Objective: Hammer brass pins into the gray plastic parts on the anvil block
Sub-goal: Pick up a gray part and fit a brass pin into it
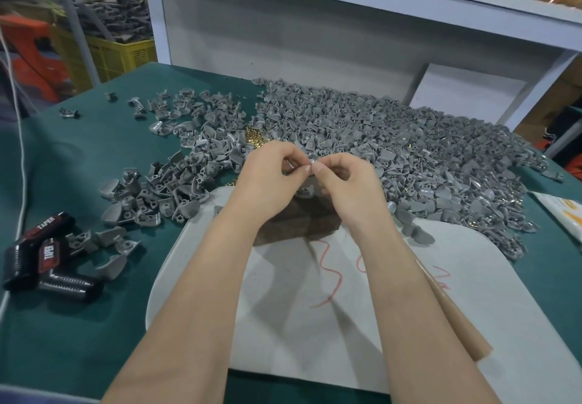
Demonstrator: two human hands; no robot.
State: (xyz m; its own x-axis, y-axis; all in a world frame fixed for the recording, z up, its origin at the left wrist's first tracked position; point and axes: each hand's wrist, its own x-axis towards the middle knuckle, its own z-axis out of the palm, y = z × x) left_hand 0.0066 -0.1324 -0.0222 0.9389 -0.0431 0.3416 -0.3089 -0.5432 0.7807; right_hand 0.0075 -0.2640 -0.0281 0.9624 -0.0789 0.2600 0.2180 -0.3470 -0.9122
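— Where is the piece being worked on?
— A gray plastic part is held between both hands, just above the brown anvil block. The block is set at the far end of a white mat on the green tabletop.
— And the grip?
— The left hand has its grip closed on the part, fingers curled. The right hand has its grip pinched on it with thumb and forefinger. Whether a pin is also pinched cannot be told.
— Where are the pins kept?
— Brass pins are heaped just beyond the left hand. Loose gray parts are spread widely around them, thickest to the right.
— What else is seen?
— Black tools marked TAPER are laid at the left. A brownish handle is partly hidden under the right forearm.
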